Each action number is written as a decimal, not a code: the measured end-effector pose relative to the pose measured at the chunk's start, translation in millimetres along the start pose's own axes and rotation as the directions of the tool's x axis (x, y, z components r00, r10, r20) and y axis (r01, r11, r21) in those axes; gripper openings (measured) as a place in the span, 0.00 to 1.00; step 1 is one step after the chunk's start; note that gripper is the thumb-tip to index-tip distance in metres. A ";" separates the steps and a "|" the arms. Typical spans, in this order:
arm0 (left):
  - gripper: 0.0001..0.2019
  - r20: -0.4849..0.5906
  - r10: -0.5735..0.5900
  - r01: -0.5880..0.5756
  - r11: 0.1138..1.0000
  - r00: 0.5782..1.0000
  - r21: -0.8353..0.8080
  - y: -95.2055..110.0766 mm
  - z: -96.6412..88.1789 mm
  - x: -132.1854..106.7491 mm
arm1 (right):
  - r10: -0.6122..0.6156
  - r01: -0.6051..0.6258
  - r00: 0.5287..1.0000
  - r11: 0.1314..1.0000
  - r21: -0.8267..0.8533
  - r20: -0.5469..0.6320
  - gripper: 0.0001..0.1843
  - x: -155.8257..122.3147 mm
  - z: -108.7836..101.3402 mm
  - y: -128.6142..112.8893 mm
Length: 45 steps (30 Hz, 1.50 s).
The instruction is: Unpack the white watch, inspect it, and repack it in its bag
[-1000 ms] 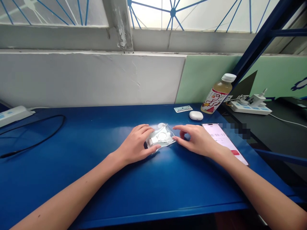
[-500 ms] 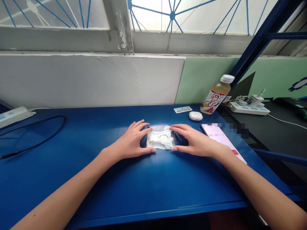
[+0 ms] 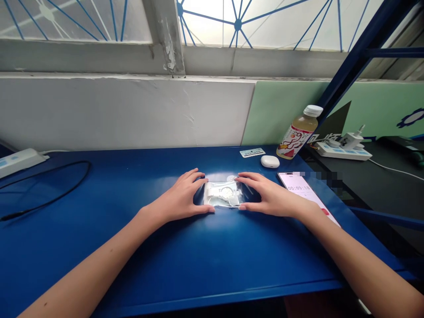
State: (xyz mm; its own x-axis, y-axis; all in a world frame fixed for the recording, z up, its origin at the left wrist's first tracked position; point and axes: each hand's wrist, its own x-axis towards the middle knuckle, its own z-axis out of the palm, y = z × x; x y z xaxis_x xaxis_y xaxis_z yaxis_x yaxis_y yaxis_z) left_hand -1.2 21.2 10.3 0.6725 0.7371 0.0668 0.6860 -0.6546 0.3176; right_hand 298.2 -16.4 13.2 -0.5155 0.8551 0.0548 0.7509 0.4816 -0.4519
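Note:
A white wristwatch [image 3: 227, 193] lies inside a clear plastic bag [image 3: 212, 202] flat on the blue tabletop. My left hand [image 3: 188, 194] rests at the bag's left end, thumb by the near corner and forefinger by the far one, with the fingers spread. Mirroring it on the right, my right hand [image 3: 261, 194] has its thumb at the near corner and its fingertips at the far edge. Both hands are open, with fingertips at or touching the bag's corners; neither wraps round it. A small round clear piece [image 3: 231, 178] shows at the bag's far edge.
Right of the hands lie a phone [image 3: 300, 187] showing a running timer, a white earbud case [image 3: 270, 161] and a card [image 3: 252, 153]. A drink bottle [image 3: 298, 134] leans by the blue frame. At left are a black cable [image 3: 66, 196] and a power strip [image 3: 21, 161].
The hands and bag keep nearly the same places. The phone's timer has advanced by one second, and the camera view has shifted very slightly.

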 end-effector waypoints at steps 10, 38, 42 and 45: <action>0.38 -0.085 0.110 -0.105 0.992 0.990 0.066 4.4 -4.2 -1.0 | -0.029 0.029 0.999 1.000 0.002 -0.022 0.41 0.2 -1.5 -1.3; 0.10 -0.333 -0.042 -0.109 0.900 0.942 -0.421 28.7 -7.5 0.3 | 0.226 0.018 0.926 0.776 0.631 -0.304 0.13 9.6 9.4 -22.7; 0.11 -0.206 -0.139 0.017 0.864 0.968 -0.503 28.2 -0.7 1.5 | 0.253 -0.053 0.940 0.770 0.636 -0.228 0.14 13.0 15.8 -16.2; 0.21 -0.178 -0.073 -0.006 0.912 0.981 -0.410 27.5 4.1 -0.2 | 0.279 -0.093 0.933 0.796 0.598 -0.226 0.16 15.0 20.8 -11.2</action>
State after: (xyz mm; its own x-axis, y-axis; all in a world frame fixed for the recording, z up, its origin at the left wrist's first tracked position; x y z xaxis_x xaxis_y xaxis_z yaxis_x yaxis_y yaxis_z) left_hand 18.6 2.3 15.2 0.5602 0.8011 0.2108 0.5075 -0.5331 0.6769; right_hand 273.5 -13.0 0.6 -0.1780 0.9759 0.1262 0.3988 0.1888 -0.8974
